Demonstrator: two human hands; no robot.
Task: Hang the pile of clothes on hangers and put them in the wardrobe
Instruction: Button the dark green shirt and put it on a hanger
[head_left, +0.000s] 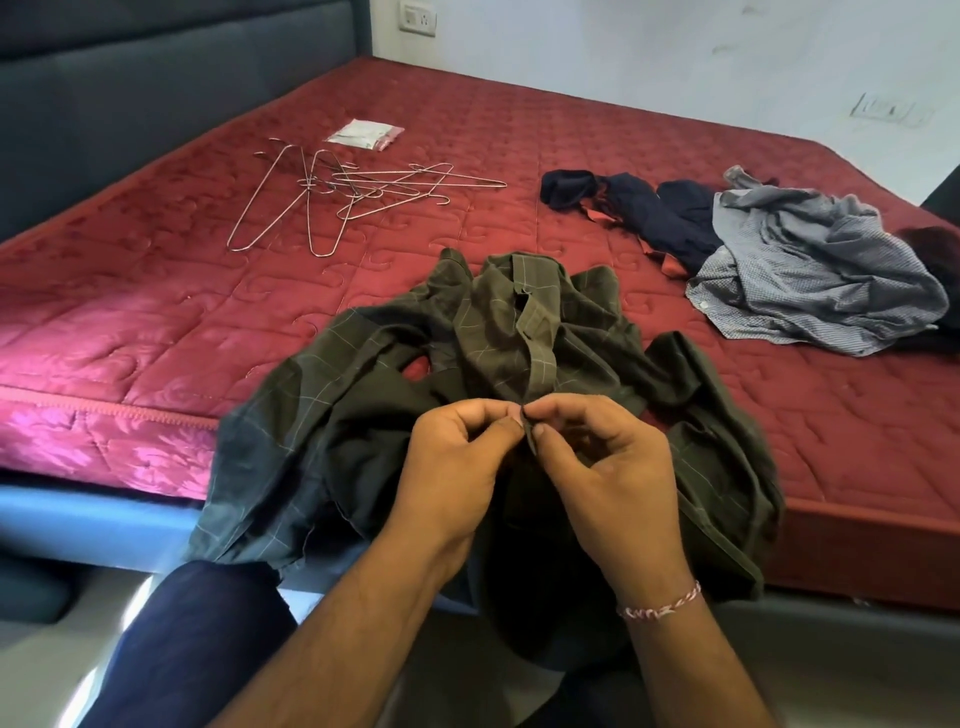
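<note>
An olive green checked shirt (519, 338) lies crumpled at the near edge of a red quilted mattress (156, 291), its lower part hanging over the edge toward the person. Both hands meet over its front placket: the left hand (457, 467) pinches the strip of fabric between thumb and forefinger, and the right hand (613, 467), with a red-and-white thread bracelet (660, 605) at its wrist, pinches the same strip from the other side, fingertips almost touching those of the left hand. The grip of each hand is narrow, closed on the shirt's edge. Farther back and to the left, a loose tangle of thin metal wire hangers (353, 195) lies flat on the mattress, well apart from the shirt. Beyond them sits a small clear plastic packet (363, 134). To the far right lies the rest of the clothes: a dark navy garment (649, 213) stretched out, and just beside it, overlapping its right end, a rumpled grey-and-white checked shirt (810, 275). A grey padded headboard (156, 78) rises at the far left, and a white wall (675, 47) with a socket (417, 17) stands behind the bed.
</note>
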